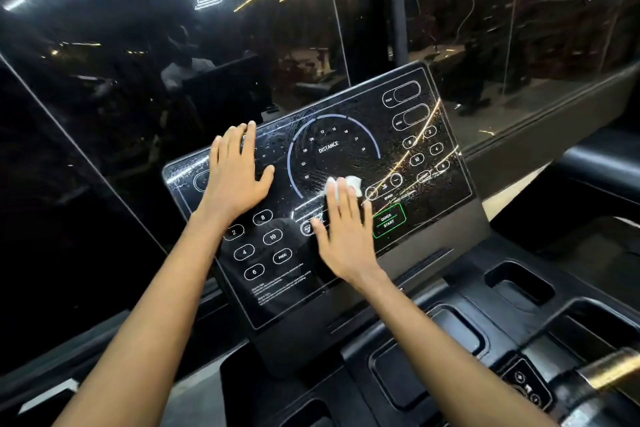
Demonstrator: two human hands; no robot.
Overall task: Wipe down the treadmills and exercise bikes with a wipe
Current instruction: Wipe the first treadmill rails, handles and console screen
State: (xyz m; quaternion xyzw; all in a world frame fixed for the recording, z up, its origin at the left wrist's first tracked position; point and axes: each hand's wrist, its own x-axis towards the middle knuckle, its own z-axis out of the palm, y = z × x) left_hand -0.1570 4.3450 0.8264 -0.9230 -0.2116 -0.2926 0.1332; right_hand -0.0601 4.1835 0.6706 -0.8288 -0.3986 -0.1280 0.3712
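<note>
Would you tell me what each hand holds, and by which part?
Right hand presses the wipe flat on the console under its fingertips; left hand holds nothing.

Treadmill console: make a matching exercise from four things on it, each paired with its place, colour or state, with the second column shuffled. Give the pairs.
Column one:
1. left hand
2. white wipe
3. QUICK START button
4. DISTANCE dial

Column two:
A. outlined in green
B. flat on the left part of the treadmill console, holding nothing
C. pressed to the screen under the straight fingers of the right hand
D. mid-screen, partly ringed by a pale arc

Pairs: 1-B; 2-C; 3-A; 4-D
</note>
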